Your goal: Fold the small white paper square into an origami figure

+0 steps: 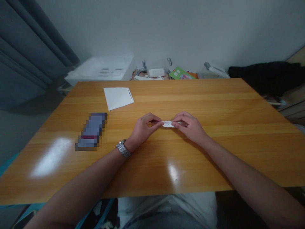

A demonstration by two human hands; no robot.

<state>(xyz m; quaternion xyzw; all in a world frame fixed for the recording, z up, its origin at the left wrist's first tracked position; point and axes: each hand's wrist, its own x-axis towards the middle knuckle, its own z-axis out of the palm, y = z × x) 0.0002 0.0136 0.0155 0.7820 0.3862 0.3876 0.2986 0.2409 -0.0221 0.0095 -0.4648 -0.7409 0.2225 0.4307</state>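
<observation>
A small folded piece of white paper [168, 124] is held between my two hands, just above the wooden table [209, 105]. My left hand [145, 128], with a metal watch [123, 149] on its wrist, pinches the paper's left end between thumb and fingers. At the other end, my right hand [190, 127] closes its thumb and fingers on the paper. The fingertips hide both ends, so the fold's full shape cannot be made out. A loose sheet of white paper [118, 98] with a perforated edge lies farther back on the table.
Left of my hands lies a blurred-out phone-like device [92, 131]. Behind the table's far edge are a white plastic bin [102, 68], a green booklet [181, 73] and assorted items. Dark cloth [267, 74] sits at the back right, and a grey curtain [28, 47] hangs at left.
</observation>
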